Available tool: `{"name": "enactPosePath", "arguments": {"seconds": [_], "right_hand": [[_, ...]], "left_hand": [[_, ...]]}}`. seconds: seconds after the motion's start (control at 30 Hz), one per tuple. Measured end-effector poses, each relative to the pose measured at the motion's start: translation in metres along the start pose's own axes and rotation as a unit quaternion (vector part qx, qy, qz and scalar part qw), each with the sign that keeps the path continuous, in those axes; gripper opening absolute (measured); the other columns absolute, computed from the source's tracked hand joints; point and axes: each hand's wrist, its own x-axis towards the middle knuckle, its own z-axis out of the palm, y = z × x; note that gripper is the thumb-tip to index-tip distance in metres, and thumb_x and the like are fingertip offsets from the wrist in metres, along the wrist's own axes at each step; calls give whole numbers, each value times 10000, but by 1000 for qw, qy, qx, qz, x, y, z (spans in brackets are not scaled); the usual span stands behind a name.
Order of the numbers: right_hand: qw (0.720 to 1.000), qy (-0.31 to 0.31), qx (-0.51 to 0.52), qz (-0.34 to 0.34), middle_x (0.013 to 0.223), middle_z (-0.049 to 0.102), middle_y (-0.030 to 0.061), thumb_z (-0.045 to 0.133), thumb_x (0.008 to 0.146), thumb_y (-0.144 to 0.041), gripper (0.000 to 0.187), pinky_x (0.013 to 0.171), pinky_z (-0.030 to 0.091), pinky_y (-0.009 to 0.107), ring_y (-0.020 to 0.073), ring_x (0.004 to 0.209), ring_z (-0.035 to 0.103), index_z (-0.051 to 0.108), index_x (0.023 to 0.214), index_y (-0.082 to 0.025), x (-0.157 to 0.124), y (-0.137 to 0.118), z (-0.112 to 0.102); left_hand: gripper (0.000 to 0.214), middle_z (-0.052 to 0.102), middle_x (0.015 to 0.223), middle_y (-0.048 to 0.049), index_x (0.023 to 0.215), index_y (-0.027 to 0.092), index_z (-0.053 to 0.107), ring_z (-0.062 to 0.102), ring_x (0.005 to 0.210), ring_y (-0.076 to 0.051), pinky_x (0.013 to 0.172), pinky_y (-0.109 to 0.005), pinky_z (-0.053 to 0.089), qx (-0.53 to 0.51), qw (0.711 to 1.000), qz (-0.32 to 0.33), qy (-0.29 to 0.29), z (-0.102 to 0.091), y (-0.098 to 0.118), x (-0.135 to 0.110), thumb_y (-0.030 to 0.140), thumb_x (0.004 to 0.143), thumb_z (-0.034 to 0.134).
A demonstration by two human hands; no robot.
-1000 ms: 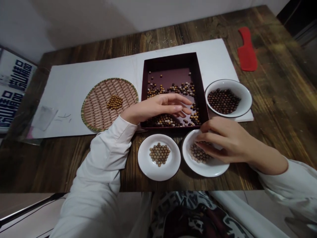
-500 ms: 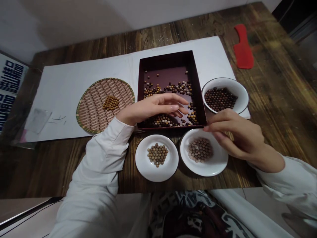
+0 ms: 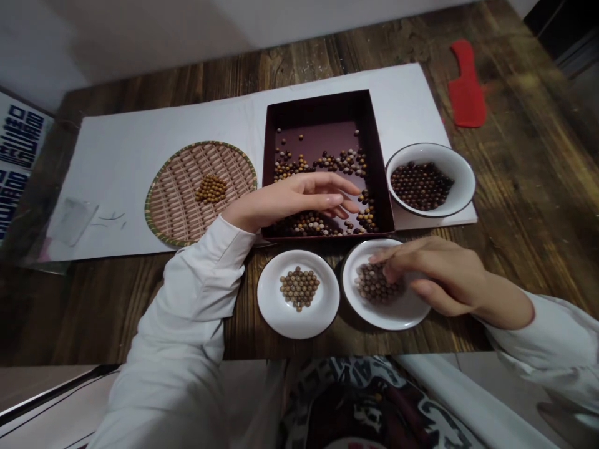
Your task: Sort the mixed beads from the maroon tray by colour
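My left hand (image 3: 304,196) is over the dark red box (image 3: 318,137), fingers stretched out and nothing in them. Brown, yellow and pale beads (image 3: 344,162) lie loose across the box floor, some hidden under that hand. Over the right white plate (image 3: 358,315), my right hand (image 3: 444,274) has its fingertips at a cluster of pinkish-brown beads (image 3: 372,284). Its thumb is apart from the fingers, and no bead shows between them. Beside it stands the left white plate (image 3: 271,312), with light brown beads (image 3: 299,287) in a flat group.
A white bowl (image 3: 463,199) of dark brown beads stands right of the box. To the left, a round woven tray (image 3: 173,187) carries yellow-brown beads. White board (image 3: 112,149) lies beneath them. A red comb (image 3: 468,93) rests on the wooden table (image 3: 524,156) at the far right.
My right hand has lowered from beside the box corner onto the right plate, and its fingers have spread from a pinch. My left hand has stayed over the box.
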Motion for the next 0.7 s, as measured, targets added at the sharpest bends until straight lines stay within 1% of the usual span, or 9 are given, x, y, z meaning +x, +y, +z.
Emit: {"name": "enactPosePath", "arguments": {"seconds": [0.13,0.2,0.37,0.47,0.57,0.7], "right_hand": [[1000,-18,4,-3,666,663,5,294,1044,-338,259,567,493,229,113,580,652,499,967,-200,2,3,2],[1000,-16,13,-2,673,664,10,293,1043,-347,271,575,499,230,114,578,648,506,964,-200,1,4,2],[1000,3,13,3,733,687,35,313,1036,-326,266,677,541,236,131,704,695,539,979,-199,-1,3,2],[1000,-9,-8,12,737,694,35,308,1036,-307,260,654,537,239,133,690,696,540,981,-203,-1,4,2],[1000,-5,-7,5,750,703,39,316,1034,-293,250,659,543,233,136,715,706,544,986,-204,0,4,3],[999,29,2,21,747,703,39,319,1029,-288,263,727,567,241,151,823,726,561,963,-208,-2,3,2]], "left_hand": [[326,717,1158,-106,1159,170,636,686,1042,-180,956,-336,524,1,1000,0,-8,-1,-1,0,352,889,660],[342,717,1156,-110,1157,173,641,686,1046,-188,954,-341,526,9,1000,0,-6,-1,-1,0,369,878,672],[384,718,1145,-124,1170,165,647,691,1041,-212,946,-374,533,28,1000,2,-2,-1,-1,0,397,866,679],[384,716,1144,-122,1172,160,643,687,1046,-214,952,-382,529,29,1000,5,-3,-2,-2,1,397,871,672],[354,708,1151,-114,1159,154,636,678,1053,-203,958,-371,521,36,999,15,14,-1,-3,2,377,885,655],[300,696,1159,-106,1133,143,625,661,1073,-187,941,-336,517,67,996,19,49,0,-4,4,343,910,616]]}}
